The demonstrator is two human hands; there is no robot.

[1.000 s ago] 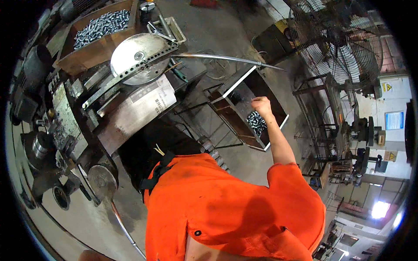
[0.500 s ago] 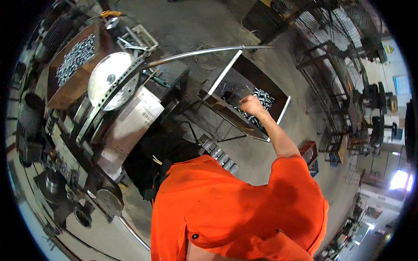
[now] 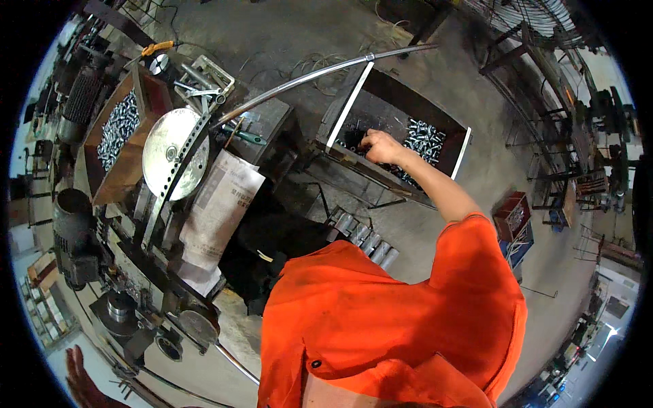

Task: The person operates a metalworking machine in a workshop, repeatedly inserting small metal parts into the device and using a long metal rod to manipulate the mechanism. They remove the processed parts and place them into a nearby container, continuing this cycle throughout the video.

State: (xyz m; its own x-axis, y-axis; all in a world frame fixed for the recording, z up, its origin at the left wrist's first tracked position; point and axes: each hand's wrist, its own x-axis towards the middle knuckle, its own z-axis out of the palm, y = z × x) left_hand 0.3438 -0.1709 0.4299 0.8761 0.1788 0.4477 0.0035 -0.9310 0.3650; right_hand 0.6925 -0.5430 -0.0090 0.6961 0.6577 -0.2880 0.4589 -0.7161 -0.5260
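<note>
Workshop floor; right hand (image 3: 382,146) in dark metal bin (image 3: 381,85); white paper sheet (image 3: 221,211) leftward

orange shirt (image 3: 401,319), silvery parts (image 3: 423,136), dark bin (image 3: 408,92)

A crumpled white printed paper sheet (image 3: 219,211) lies on the machine beside a round metal disc (image 3: 170,153). A small red-and-blue box (image 3: 515,219) stands on the floor, far right.

Concrete floor (image 3: 286,34) – dark metal bin (image 3: 459,146) (open-topped)
</note>
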